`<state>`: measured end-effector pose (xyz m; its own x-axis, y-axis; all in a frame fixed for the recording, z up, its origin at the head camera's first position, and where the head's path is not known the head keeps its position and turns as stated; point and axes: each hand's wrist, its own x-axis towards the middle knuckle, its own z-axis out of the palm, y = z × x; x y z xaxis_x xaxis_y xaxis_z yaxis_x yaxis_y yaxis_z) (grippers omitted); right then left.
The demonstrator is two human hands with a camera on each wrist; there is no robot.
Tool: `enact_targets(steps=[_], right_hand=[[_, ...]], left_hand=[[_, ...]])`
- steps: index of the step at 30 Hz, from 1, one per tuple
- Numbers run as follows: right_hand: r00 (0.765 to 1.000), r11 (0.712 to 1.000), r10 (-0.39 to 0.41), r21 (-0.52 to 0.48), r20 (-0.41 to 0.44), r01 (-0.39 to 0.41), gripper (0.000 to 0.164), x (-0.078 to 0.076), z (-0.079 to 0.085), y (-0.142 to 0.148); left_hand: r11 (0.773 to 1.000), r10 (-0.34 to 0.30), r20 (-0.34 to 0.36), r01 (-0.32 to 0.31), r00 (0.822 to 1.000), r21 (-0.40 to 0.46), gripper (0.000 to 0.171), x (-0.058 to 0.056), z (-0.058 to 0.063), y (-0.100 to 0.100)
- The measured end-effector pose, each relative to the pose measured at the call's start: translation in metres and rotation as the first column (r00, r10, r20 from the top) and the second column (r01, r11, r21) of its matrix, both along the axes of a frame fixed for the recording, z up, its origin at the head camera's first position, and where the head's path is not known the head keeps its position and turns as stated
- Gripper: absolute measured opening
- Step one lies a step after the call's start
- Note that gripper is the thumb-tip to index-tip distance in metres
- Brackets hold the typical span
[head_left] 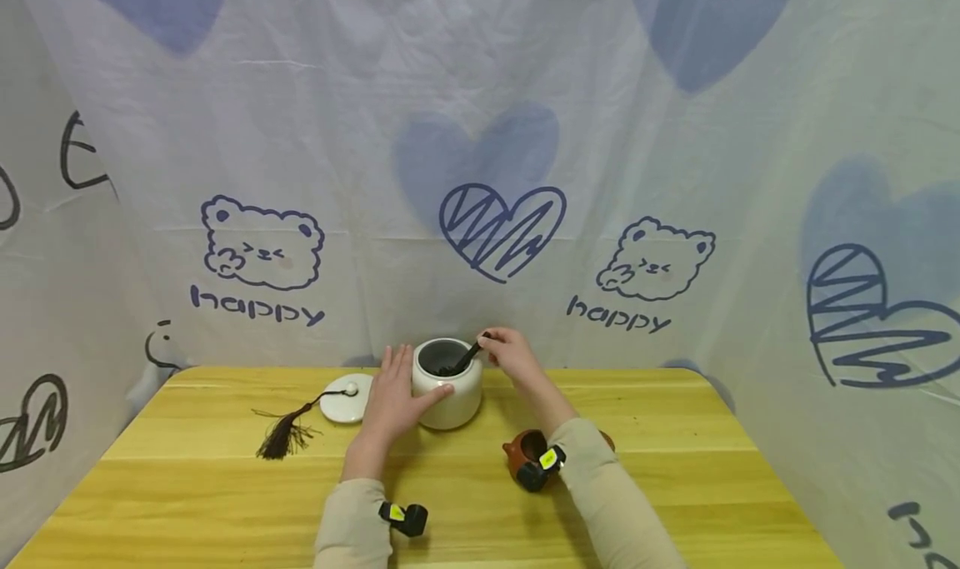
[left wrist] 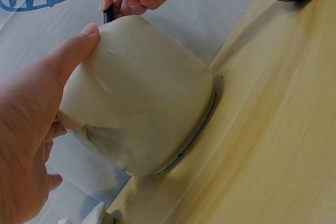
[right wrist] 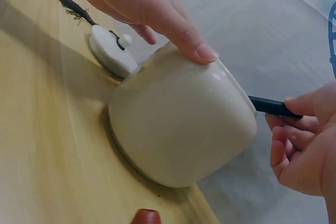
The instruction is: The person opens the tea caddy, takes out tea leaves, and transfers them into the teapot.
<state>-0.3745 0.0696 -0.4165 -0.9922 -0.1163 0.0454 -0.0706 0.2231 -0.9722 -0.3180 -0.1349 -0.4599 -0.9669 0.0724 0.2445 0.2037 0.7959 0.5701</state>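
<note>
A white ceramic jar (head_left: 447, 402) stands lidless near the table's back edge. My left hand (head_left: 396, 402) steadies it, thumb across the front and fingers along its left side. My right hand (head_left: 512, 354) pinches the upper end of a black spoon (head_left: 470, 356) between thumb and fingers. The spoon slants over the rim, its lower end inside the jar's dark opening. In the right wrist view, its handle (right wrist: 274, 107) sticks out past the rim, while the jar wall hides the rest. The white lid (head_left: 347, 404) lies left of the jar, partly behind my left hand.
A dark brown tassel (head_left: 285, 436) trails from the lid's knob across the wooden table (head_left: 247, 511). The reddish-brown clay teapot (head_left: 519, 461) sits under my right forearm, partly covered by it. Printed white cloth (head_left: 480, 152) hangs directly behind the table.
</note>
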Motion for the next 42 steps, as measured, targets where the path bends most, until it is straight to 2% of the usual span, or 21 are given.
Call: enact_targets(steps=[3, 5, 10, 12, 16, 20, 32, 42], right_hand=[[0.999, 0.999, -0.035, -0.034, 0.004, 0.035, 0.02, 0.0, -0.004, -0.001], [0.999, 0.998, -0.045, -0.048, 0.014, 0.046, 0.021, 0.007, 0.0, -0.001], [0.997, 0.994, -0.069, -0.081, 0.023, 0.071, 0.024, 0.007, -0.002, -0.002], [0.994, 0.989, -0.107, -0.102, 0.013, 0.108, 0.024, 0.0, -0.009, -0.002], [0.982, 0.972, -0.191, -0.136, 0.001, 0.19, 0.022, 0.001, -0.007, -0.001], [0.972, 0.958, -0.235, -0.173, -0.014, 0.229, 0.021, -0.001, -0.006, 0.003], [0.956, 0.933, -0.293, -0.22, 0.002, 0.286, 0.02, 0.0, -0.007, 0.01], [0.951, 0.928, -0.308, -0.222, -0.001, 0.3, 0.023, 0.002, -0.006, 0.012]], left_hand=[[1.0, -0.001, 0.002, 0.001, 1.0, 0.002, 0.109, 0.0, 0.0, 0.0], [1.0, -0.002, 0.003, 0.002, 1.0, 0.003, 0.109, -0.001, -0.001, 0.0], [1.0, -0.001, 0.006, 0.001, 1.0, 0.009, 0.109, 0.0, 0.0, 0.0], [1.0, -0.001, 0.004, 0.001, 1.0, 0.01, 0.109, 0.0, 0.0, 0.0], [1.0, -0.001, 0.005, 0.001, 1.0, 0.005, 0.109, -0.001, -0.002, 0.0], [1.0, 0.001, 0.003, -0.001, 1.0, 0.007, 0.11, -0.001, -0.001, 0.0], [1.0, -0.004, 0.008, 0.004, 1.0, 0.012, 0.111, -0.001, 0.0, 0.0], [1.0, -0.001, 0.003, 0.001, 1.0, 0.002, 0.11, -0.001, 0.0, -0.001]])
